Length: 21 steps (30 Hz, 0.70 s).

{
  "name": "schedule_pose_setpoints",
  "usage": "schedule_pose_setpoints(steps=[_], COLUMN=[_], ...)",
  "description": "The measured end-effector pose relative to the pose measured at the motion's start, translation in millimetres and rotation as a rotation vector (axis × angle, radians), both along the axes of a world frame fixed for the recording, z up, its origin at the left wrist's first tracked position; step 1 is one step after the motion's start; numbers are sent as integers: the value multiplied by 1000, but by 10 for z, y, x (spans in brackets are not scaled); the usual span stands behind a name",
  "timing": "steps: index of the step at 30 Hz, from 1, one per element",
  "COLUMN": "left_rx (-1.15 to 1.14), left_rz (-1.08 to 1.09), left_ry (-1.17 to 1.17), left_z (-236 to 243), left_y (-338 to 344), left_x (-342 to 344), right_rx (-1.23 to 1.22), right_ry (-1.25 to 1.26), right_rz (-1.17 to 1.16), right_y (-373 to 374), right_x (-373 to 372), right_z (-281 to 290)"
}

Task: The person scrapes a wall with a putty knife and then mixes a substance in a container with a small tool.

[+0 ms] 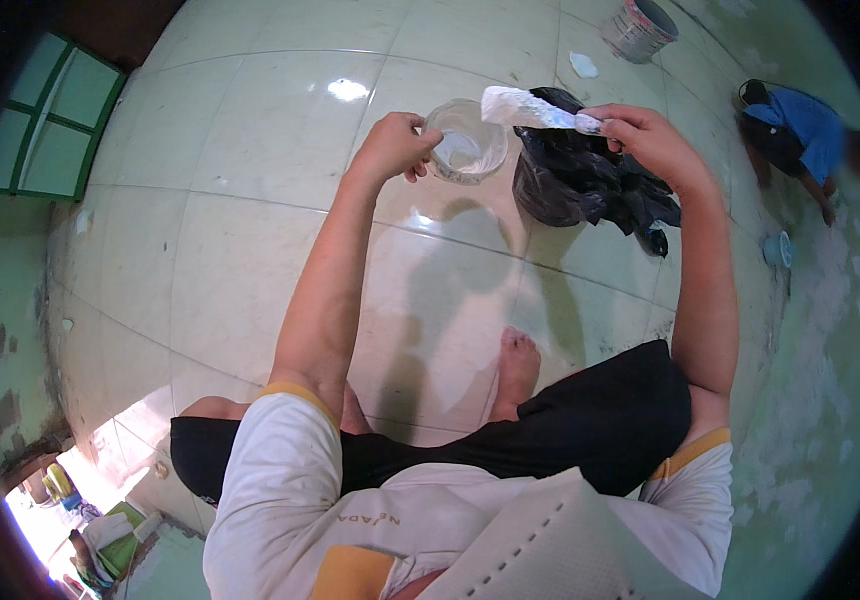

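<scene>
Cup (467, 145) looks light, thin clear plastic, easily crushed; my left hand (395, 148) pinches its rim, held above the floor (250, 230). Right hand (650, 135) is clamped on the scraper (535, 108) handle, blade over cup.

your clear plastic cup (467, 141) – round, upright, mouth facing you, up off the tiled floor | your putty knife (528, 108) – flat blade caked in white paste, lying level, tip over the cup's rim

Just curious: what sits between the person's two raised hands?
In the head view, a clear round plastic container held by the left hand, and the white-smeared flat scraper blade held by the right hand, reaching over it.
</scene>
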<state>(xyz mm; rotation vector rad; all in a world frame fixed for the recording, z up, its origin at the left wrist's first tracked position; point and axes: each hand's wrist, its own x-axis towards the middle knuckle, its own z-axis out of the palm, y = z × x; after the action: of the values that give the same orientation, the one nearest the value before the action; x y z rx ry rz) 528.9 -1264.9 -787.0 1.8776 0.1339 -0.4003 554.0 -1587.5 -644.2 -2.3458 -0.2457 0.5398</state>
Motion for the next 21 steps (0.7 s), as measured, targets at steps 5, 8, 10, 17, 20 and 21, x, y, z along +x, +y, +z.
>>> schedule_pose_setpoints(steps=[5,8,10,17,20,21], left_rx=[-34,-80,-117,-119,-131,-133], left_rz=[-10,7,17,19,4,2], left_ry=[12,27,33,20,14,13], left_z=[275,360,375,375,326,317], left_y=[165,225,248,255,237,251], left_x=[-48,-82,-98,-119,-83,-72], right_rx=[-253,-477,-572,-566,-527,-489], right_ry=[-519,-797,-896,-1023,-947,-880], right_rz=[94,204,260,318,278,228], right_y=[426,739,888,1001,935,903], right_x=[-150,-352,-491,-582,-560,-553], right_z=[-215,-239,-235,-208,-200,-164])
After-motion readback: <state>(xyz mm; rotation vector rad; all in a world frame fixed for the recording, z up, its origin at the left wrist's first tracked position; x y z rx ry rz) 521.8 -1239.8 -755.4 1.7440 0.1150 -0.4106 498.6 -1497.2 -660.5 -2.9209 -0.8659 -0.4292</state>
